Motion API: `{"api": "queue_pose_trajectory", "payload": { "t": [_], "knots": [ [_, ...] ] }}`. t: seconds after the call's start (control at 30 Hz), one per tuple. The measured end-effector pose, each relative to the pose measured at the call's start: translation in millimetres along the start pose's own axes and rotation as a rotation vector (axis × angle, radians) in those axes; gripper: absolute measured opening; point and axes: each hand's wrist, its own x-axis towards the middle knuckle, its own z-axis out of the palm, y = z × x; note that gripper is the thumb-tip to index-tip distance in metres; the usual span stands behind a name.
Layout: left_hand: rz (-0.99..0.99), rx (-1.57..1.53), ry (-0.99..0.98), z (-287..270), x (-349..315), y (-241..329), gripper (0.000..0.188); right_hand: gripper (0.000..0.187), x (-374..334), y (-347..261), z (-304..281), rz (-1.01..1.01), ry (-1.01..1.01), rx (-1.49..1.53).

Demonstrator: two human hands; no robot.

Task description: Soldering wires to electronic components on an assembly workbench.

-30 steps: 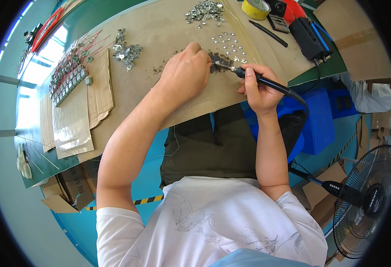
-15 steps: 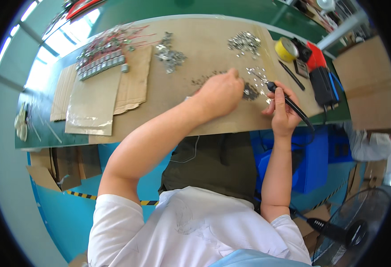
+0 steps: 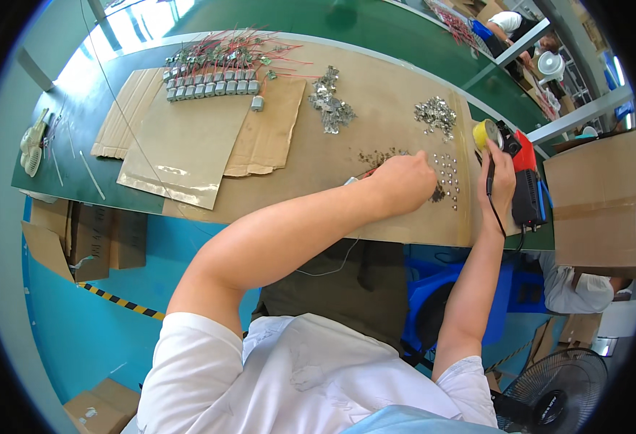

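Note:
My right hand (image 3: 500, 181) is closed around a black soldering iron (image 3: 490, 178), raised beside a yellow round tin (image 3: 486, 133) at the right end of the bench. A cable hangs from the iron. My left hand (image 3: 408, 182) is closed low over the cardboard-covered bench top. Its fingertips are turned away, so what they pinch is hidden. Part of something red and white (image 3: 361, 176) shows by the left wrist. Dark small bits (image 3: 437, 194) lie at the left fingers, and small shiny metal pieces (image 3: 448, 172) are laid out just to their right.
Small motors (image 3: 213, 87) with red wires stand in rows at the far left. Loose metal parts form two piles, one mid-bench (image 3: 331, 105) and one farther right (image 3: 435, 116). A black-and-red box (image 3: 528, 188) borders the right hand. A fan (image 3: 553, 401) stands lower right.
My right hand has taken the soldering iron from the small metal pieces to beside the yellow tin. The left hand stays closed near the dark bits. The whole view has turned.

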Motion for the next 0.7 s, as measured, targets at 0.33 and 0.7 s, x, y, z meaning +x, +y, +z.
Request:
{"api": "queue_pose_trajectory", "payload": {
  "t": [0.33, 0.7],
  "knots": [
    [0.004, 0.016, 0.053, 17.6, 3.4, -9.7, 0.015, 0.026, 84.7, -144.4, 56.1, -0.112, -0.635, 0.730],
    [0.026, -0.019, 0.115, 24.1, 5.0, -11.3, 0.015, 0.038, 99.4, -168.8, 94.5, -0.301, -0.744, 0.749]
  ]
}}
